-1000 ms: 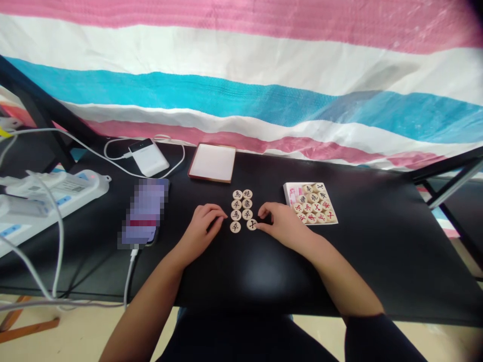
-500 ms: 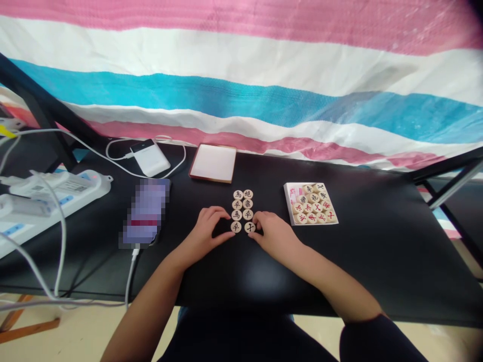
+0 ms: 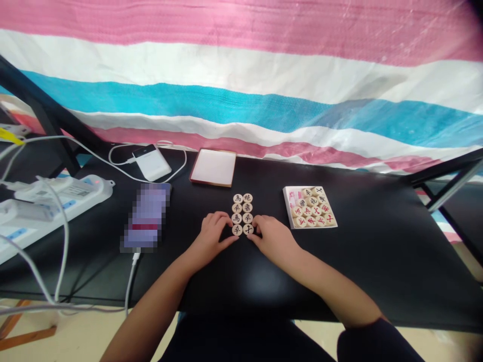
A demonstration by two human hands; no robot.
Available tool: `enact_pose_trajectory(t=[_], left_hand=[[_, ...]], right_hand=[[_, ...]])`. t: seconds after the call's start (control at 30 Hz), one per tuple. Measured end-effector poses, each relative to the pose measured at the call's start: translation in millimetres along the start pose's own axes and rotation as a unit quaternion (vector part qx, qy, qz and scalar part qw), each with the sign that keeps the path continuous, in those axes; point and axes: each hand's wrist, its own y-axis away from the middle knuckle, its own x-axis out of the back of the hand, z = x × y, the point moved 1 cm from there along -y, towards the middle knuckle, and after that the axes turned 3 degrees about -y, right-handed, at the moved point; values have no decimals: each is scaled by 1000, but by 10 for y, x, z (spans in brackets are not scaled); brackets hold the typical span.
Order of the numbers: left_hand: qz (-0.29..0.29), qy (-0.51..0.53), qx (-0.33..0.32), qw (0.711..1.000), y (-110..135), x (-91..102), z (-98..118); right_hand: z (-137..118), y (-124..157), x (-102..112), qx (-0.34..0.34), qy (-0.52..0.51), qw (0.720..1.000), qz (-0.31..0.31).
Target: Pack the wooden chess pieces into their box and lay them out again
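Eight round wooden xiangqi pieces (image 3: 242,213) with black characters lie flat on the black table in a tight block of two columns. My left hand (image 3: 211,237) curves against the block's lower left, fingertips at the bottom-left piece (image 3: 237,230), holding nothing. My right hand (image 3: 273,239) sits at the lower right, thumb and fingers around the bottom-right piece (image 3: 248,229). Farther right, a white box (image 3: 290,201) holds several more pieces with red and black characters.
A pale square lid (image 3: 213,168) lies behind the pieces. To the left are a pixelated phone (image 3: 146,216) on a charging cable, a white power bank (image 3: 152,162) and a power strip (image 3: 64,197). Striped cloth (image 3: 241,108) hangs behind the table (image 3: 377,251).
My right hand has moved left, sliding the bottom-right piece in against the column. My left hand has shifted right, closer to the block. The whole view has dipped slightly.
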Motion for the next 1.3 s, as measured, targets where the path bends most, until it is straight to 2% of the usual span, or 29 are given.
enact_pose_trajectory(t=[0.17,0.3,0.37,0.43,0.53,0.6,0.67,0.8,1.17,1.23,1.3], left_hand=[[6,1,-1,1000,4,-3,-4],[18,26,0,1000,11,9,-36],[22,37,9,999,9,21,-54],[24,44,22,998,3,35,-62],[28,54,33,998,-3,62,-47],[29,59,35,997,-2,80,-29],[26,62,40,997,3,92,-19],[26,60,39,997,12,93,-26],[13,48,34,998,8,89,-39],[9,47,37,998,9,94,-32],[5,46,38,998,8,101,-24]], right_hand=[[-25,4,0,-2,3,1000,2],[71,4,207,-23,-27,999,5],[237,-23,401,-60,-52,996,49],[472,-77,593,-113,-56,983,132],[839,-202,741,-188,-1,958,215],[1021,-286,726,-250,34,943,215],[1117,-345,667,-274,50,940,196],[1130,-374,585,-262,64,945,185],[1096,-409,577,-296,57,938,173],[1070,-371,598,-287,57,939,182],[991,-302,629,-251,55,944,209]])
